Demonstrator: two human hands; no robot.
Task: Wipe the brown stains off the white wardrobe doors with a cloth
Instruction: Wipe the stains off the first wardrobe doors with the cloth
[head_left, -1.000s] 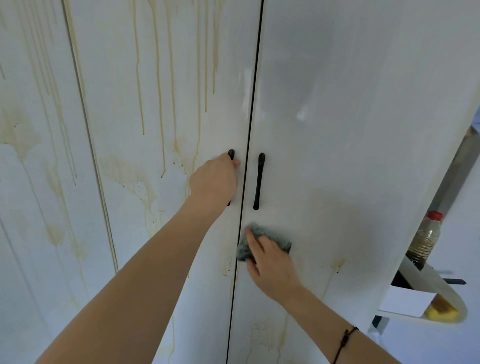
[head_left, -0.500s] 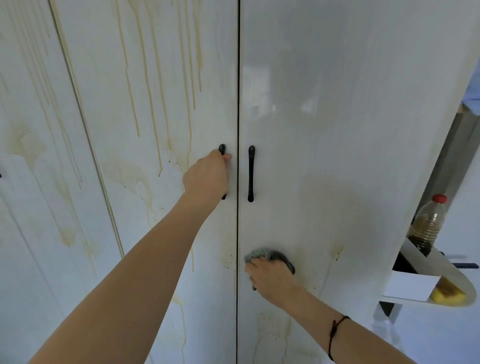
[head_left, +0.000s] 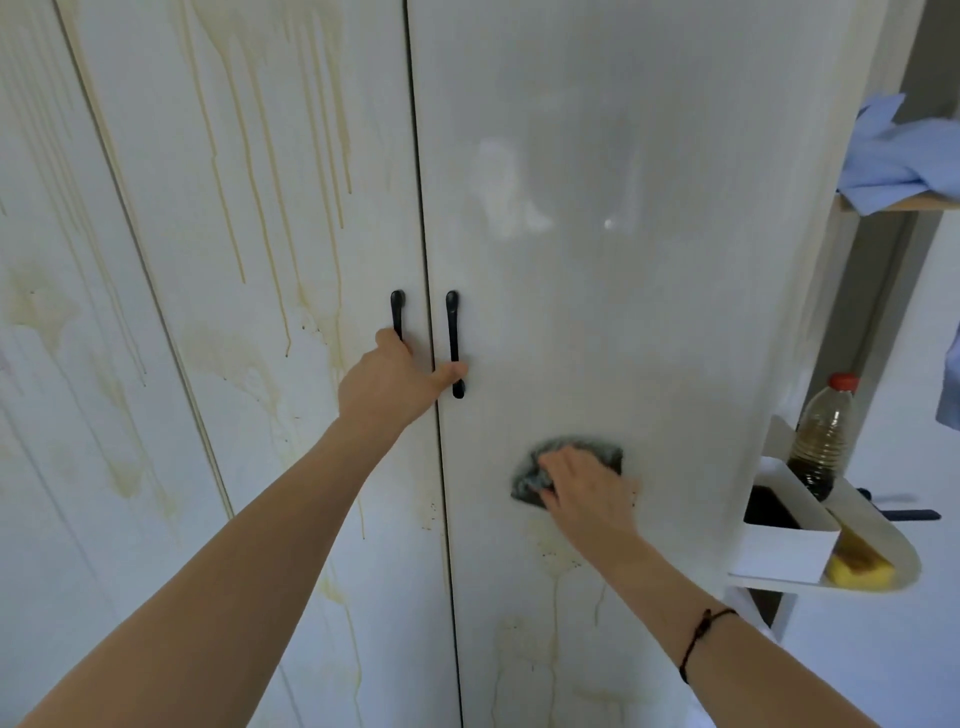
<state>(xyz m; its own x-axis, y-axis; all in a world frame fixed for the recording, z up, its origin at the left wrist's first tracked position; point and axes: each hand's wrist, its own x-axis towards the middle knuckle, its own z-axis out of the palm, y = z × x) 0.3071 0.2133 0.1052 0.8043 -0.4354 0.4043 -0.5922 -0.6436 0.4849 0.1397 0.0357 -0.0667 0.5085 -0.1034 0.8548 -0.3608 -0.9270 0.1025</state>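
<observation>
Landmark: the black right handle (head_left: 453, 343) on the right door (head_left: 675, 286); all places are given from it.
Cloth: the grey cloth (head_left: 597, 450) lies on the right door, below the right handle and to its right, well apart from it.
Right hand: the right hand (head_left: 587, 493) presses the cloth to the door. Its fingers (head_left: 553, 470) lie over the cloth nearly flat, not closed round it.
Left hand: the left hand (head_left: 387, 387) is just left of the right handle. It grips the left handle (head_left: 397, 309), and its thumb touches the right handle.
Stains: a speckled brown patch (head_left: 553, 551) sits just under the cloth, with drip lines (head_left: 519, 654) further below. The left door (head_left: 291, 441), left of the right handle, carries many long brown drips.
Advice: I think it is best to wipe downward into the patch with firm, overlapping strokes, so that no dirt goes onto the clean part above. The left hand should hold the doors shut, because pressure can move them.
</observation>
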